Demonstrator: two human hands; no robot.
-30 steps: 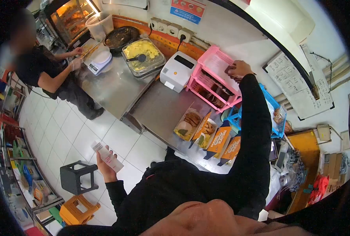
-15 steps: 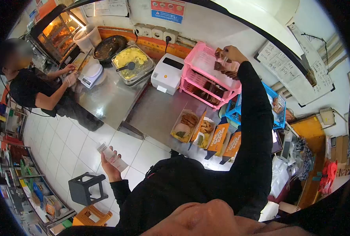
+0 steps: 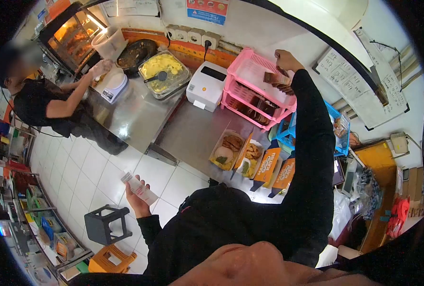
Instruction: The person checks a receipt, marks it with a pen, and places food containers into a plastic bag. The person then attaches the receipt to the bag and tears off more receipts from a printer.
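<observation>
1. Dark packets (image 3: 279, 83) sit lower beneath the right hand (image 3: 288, 61) than they did in the previous frame; the co-worker's gloved hand (image 3: 101, 68) has moved up past the scale (image 3: 114, 87), towards the black pan (image 3: 136, 53).
2. The packets form an overlapping row at the wearer's right end of the top tray of the pink rack (image 3: 258, 71). The row's long axis slopes down to the right, roughly along the tray's long side.
3. The right hand is bent over them with its fingers drawn in, a narrow opening at most; whether the fingertips grip a packet cannot be told.
4. The rack stands by the wall-side edge of the metal counter (image 3: 188, 131), beside the white printer (image 3: 206, 86).
5. Food boxes (image 3: 227, 150) line the counter's near edge, below the rack.
6. Well apart from the counter, over the floor, the left hand (image 3: 138, 202) holds a printed white slip (image 3: 139, 188) between thumb and fingers. The slip's long axis runs diagonally, its lower end pointing towards the wearer's body, much as before.
</observation>
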